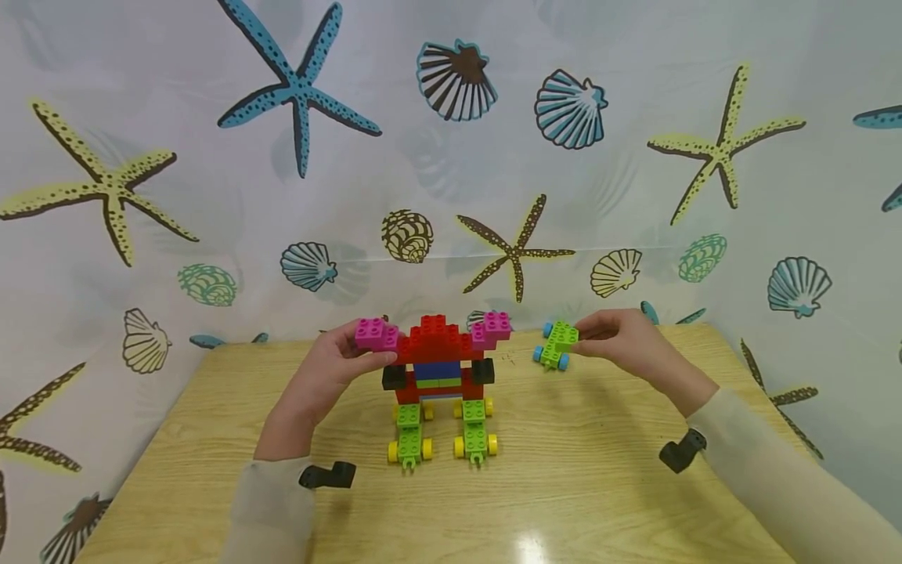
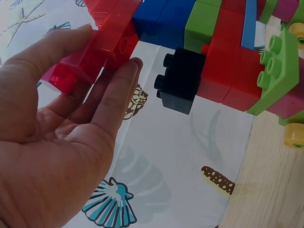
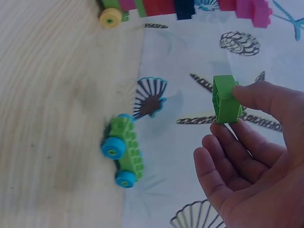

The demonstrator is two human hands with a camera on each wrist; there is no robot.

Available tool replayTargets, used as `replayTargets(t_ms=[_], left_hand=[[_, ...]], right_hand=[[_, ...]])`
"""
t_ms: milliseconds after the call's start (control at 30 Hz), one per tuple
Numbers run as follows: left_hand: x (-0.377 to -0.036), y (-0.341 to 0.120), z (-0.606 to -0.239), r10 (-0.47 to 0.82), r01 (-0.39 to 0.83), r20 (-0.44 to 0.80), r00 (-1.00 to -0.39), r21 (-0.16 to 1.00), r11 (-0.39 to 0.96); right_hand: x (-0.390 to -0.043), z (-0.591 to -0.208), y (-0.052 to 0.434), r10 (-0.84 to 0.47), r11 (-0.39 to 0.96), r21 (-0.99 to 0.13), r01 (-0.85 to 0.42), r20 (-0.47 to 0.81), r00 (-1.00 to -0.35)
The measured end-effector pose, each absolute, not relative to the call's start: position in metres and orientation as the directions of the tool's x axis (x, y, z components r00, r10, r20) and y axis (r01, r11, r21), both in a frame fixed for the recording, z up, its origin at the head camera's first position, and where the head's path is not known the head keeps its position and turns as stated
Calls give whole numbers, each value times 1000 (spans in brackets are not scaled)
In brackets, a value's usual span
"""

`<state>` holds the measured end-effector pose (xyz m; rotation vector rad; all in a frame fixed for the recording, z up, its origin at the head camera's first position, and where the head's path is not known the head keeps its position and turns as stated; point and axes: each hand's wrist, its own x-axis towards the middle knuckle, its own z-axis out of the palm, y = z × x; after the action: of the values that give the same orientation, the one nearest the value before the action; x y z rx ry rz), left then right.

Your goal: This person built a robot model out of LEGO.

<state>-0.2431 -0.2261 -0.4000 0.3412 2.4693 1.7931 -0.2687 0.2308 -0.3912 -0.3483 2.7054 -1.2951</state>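
A toy building-brick figure stands upright on the table, with a stepped red top, pink arms, black side bricks and two green wheeled bases with yellow wheels. My left hand holds its pink left arm, the thumb on one side and fingers on the other. Between the thumb and fingertips of my right hand is a small green brick, its hollow side showing in the right wrist view. Close beside it sits a green wheeled base with blue wheels; in the head view the brick overlaps it.
The wooden table extends in front of the figure and to both sides. Behind it hangs a white curtain printed with starfish and shells, close against the table's back edge. Each wrist wears a black strap mount.
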Motion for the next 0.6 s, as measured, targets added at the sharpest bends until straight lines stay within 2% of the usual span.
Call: replayTargets(t_ms=[600], left_hand=[[-246, -223, -401, 208, 113, 49, -977, 945, 306]], right_hand=[[-277, -316, 172, -339, 577, -767, -281, 89, -937]])
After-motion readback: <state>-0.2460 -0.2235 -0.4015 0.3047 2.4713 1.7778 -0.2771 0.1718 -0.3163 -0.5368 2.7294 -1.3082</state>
